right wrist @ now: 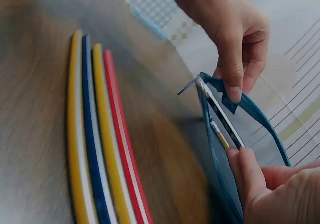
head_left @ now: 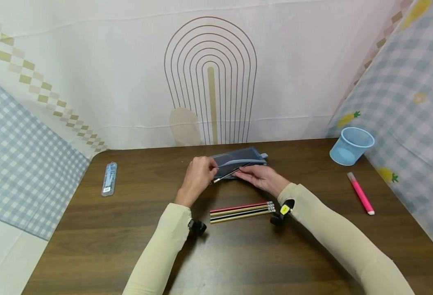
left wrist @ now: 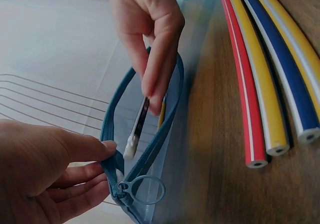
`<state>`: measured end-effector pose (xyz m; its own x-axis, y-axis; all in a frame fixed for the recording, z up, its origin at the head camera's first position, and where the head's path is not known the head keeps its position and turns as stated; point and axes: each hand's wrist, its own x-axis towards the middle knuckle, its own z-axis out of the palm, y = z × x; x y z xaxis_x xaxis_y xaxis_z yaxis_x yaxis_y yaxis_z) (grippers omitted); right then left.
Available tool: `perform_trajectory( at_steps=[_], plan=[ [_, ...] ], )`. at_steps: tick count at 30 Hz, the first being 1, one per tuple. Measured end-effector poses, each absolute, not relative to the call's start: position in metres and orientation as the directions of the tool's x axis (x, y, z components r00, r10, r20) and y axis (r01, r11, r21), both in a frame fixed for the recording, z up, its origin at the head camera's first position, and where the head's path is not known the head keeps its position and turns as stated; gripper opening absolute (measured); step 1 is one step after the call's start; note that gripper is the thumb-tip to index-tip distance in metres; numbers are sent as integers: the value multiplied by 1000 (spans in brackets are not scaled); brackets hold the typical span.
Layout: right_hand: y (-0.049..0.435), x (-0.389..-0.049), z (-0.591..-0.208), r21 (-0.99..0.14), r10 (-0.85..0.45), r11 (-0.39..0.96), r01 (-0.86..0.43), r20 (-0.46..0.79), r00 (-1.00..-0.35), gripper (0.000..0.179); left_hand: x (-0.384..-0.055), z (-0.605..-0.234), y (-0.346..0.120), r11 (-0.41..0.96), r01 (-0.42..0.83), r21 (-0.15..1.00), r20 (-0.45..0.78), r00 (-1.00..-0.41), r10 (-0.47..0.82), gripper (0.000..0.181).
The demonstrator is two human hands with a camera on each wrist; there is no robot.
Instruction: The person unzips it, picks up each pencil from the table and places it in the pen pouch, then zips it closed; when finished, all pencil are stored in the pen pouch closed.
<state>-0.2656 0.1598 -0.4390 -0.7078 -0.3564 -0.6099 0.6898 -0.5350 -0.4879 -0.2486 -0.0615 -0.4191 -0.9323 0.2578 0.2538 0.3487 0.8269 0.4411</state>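
A translucent blue-grey zip pouch (head_left: 234, 157) lies near the back of the table, its blue zipper parted. My left hand (head_left: 197, 175) pinches the zipper edge beside the ring-shaped pull (left wrist: 145, 190). Between the fingertips of my right hand (head_left: 259, 177) is a dark pencil with a white stripe (right wrist: 222, 112), slanting within the pouch's mouth. Its pale end points towards the left hand. Beside it in the pouch, part of a yellow pencil (right wrist: 219, 135) shows. Several striped pencils (head_left: 242, 212), red, yellow and dark blue, lie side by side in front of the pouch.
At the back right stands a light blue mesh cup (head_left: 350, 146), with a pink marker (head_left: 361, 194) lying in front of it. A slim pale blue case (head_left: 109, 179) lies at the far left. Patterned cloth (head_left: 135, 73) hangs behind the table and along both sides.
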Motion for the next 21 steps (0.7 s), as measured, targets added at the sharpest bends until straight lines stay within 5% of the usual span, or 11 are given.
perform_trajectory(
  at_steps=[5, 21],
  plan=[
    [152, -270, -439, -450, -316, -605, 657, -622, -716, 58, -249, -419, -60, 830, 344, 439, 251, -934, 254, 6],
    [140, -271, -437, -492, -307, -585, 645, -601, -738, 54, -247, -419, -58, 831, 355, 429, 253, -930, 267, 7]
  ],
)
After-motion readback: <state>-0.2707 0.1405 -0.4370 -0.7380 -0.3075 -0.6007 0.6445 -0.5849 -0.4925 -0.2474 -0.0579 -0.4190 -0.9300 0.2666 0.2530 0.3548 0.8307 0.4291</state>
